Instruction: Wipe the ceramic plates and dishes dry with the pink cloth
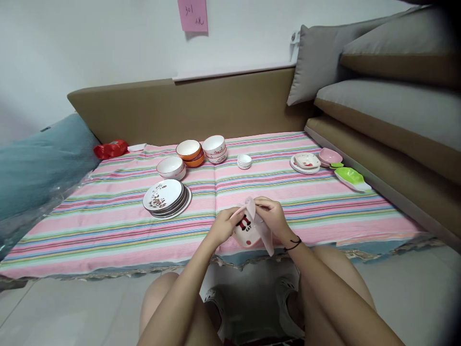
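My left hand grips the edge of a white dish with a pink rim, red and black print and the word CAT. The dish is tilted up in front of my knees, just over the near edge of the striped cloth. My right hand pinches a thin, pale pink cloth at the dish's top right edge. Part of that cloth hangs down across the dish and covers its right side. The fingertips of my right hand are partly hidden behind the cloth.
On the striped cloth stand stacked plates, white bowls, orange bowls, patterned bowls and small white dishes. To the right are a square dish, a pink bowl and a green dish. Cushions rise beyond.
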